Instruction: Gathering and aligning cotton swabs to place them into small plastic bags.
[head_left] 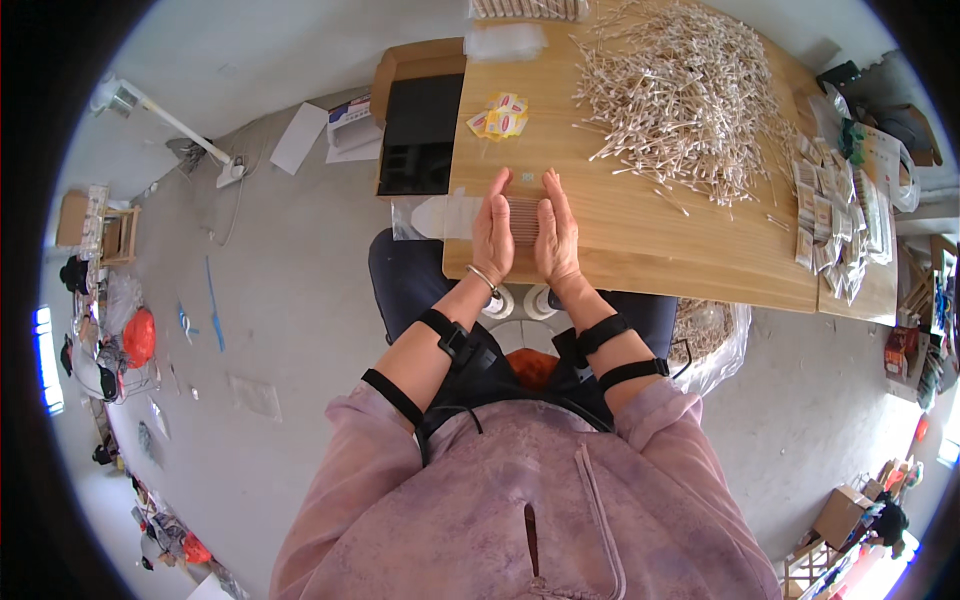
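Evidently the whole arrangement hinges on the gap between two palms: the left hand (495, 235) and the right hand (558, 235) stand on edge near the middle of the frame, facing each other, with a row of thin brown sticks (524, 222) between them. Both hands are uncurled, fingers straight and pointing toward the top of the frame, so neither is clenched; the sticks are flanked by flat palms rather than gripped by fingertips. They lie low on the near part of the wooden table (650, 245), just above the center of the frame, to the right of the left palm and to the left of the right palm, with neither hand clearly nearer. Their long axis seems to run sideways, palm to palm (the ends are hidden by the hands, so I cannot tell how firmly they are pressed).

Just past the fingertips sits a small pale green item (528, 177), too small to identify. Farther up, left of center, lie yellow and white packets (498, 120). A large heap of cotton swabs (690, 100) fills the upper right of the table, on the right hand's side, well apart from it. To the left of the left hand, clear plastic (422, 218) hangs at the table's edge, below a black tray (420, 130).
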